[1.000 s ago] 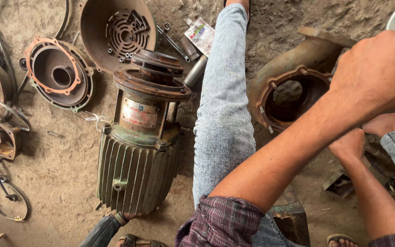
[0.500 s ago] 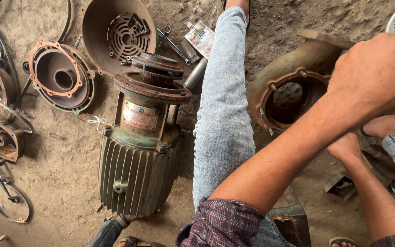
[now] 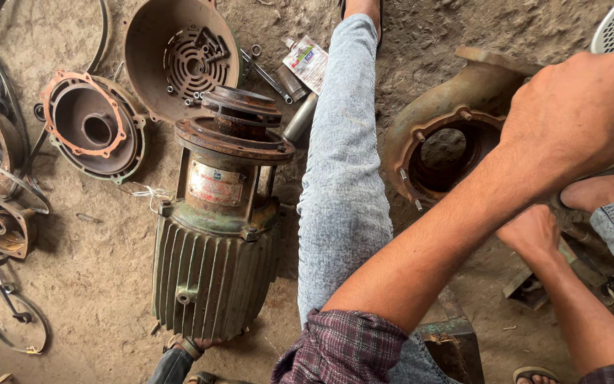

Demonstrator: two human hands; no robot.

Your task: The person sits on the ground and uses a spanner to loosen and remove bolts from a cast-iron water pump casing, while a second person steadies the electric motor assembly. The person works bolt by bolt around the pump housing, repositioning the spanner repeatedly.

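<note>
The rusty pump casing (image 3: 440, 121) lies on the dirt floor (image 3: 101, 256) at about two o'clock from your lap, its round mouth ringed with studs and facing up toward you. Your left hand (image 3: 584, 114) sits over the casing's right rim, at its three o'clock; your forearm crosses your body from the plaid sleeve (image 3: 342, 352) at the bottom up to the wrist, with the back of the hand turned to the camera. The fingers curl away out of sight, so whether they grip anything cannot be told. Your right hand (image 3: 531, 231) is lower, at the casing's five o'clock, reaching down just beside a bare foot (image 3: 595, 193); its fingers are hidden as well, and its grasp cannot be told.

Your leg in light jeans (image 3: 342, 156) stretches toward twelve o'clock, between the casing and the green finned motor (image 3: 214, 263). The motor lies at the casing's nine o'clock, its rusted flange end pointing away from you. Beyond it, at eleven o'clock, a brown fan cover (image 3: 179, 50) holds loose bolts. A round end cover with an orange gasket (image 3: 94, 128) lies farther left.
</note>
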